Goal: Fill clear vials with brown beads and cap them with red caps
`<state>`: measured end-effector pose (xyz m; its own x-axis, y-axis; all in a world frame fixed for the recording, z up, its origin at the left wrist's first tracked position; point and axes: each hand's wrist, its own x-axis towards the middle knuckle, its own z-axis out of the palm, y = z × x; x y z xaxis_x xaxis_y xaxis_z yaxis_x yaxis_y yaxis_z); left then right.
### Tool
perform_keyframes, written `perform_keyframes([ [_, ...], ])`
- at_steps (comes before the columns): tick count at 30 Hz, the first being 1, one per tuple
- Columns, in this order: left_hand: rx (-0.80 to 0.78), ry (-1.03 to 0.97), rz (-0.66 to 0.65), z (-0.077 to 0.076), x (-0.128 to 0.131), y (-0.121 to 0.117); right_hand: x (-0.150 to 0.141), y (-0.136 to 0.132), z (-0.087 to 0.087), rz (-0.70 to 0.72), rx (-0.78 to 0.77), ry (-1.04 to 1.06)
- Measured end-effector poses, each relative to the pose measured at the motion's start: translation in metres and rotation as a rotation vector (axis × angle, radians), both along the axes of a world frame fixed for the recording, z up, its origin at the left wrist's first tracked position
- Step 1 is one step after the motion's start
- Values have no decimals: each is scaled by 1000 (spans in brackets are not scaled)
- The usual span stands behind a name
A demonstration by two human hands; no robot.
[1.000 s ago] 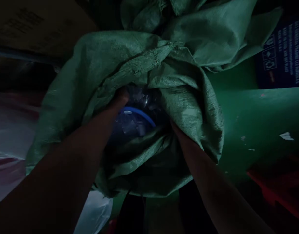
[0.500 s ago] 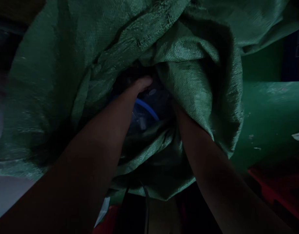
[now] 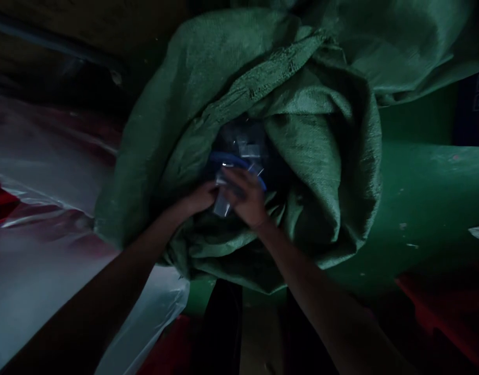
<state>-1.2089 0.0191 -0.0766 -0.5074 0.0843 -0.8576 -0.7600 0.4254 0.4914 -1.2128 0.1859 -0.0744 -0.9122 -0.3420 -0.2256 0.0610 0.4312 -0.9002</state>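
Note:
A large green woven sack (image 3: 231,78) stands open in front of me in dim light. Inside its mouth lie clear plastic pieces (image 3: 241,140) and a blue ring-shaped rim (image 3: 223,159). My left hand (image 3: 200,198) and my right hand (image 3: 245,198) meet at the near edge of the opening. Both are closed together on a small clear plastic piece (image 3: 222,203) between them. The sack's folded rim wraps around the hands on all sides.
A white and red plastic sheet (image 3: 39,219) lies to the left. A green surface (image 3: 427,208) with bits of white debris runs to the right, with a dark blue printed label (image 3: 471,107) behind it. A red object (image 3: 450,312) sits at lower right.
Both arms have drawn back out of the sack. The hands, earlier deep in the opening and apart, now meet at its near edge on a small clear piece. The view has pulled back.

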Motion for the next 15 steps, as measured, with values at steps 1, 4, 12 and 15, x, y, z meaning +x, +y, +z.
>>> perform_keyframes([
  [1, -69, -9, 15, 1, 23, -8, 17, -8, 1, 72, 39, 18],
  [4, -174, -22, 158, 9, 76, -25, 58, -18, 2, 214, 109, -1],
  [12, -201, -151, 478, 51, 95, -33, 101, 36, 21, -267, 160, -193],
  [15, -319, -20, 218, 67, 75, -28, 86, 50, 19, -400, 171, -156],
])
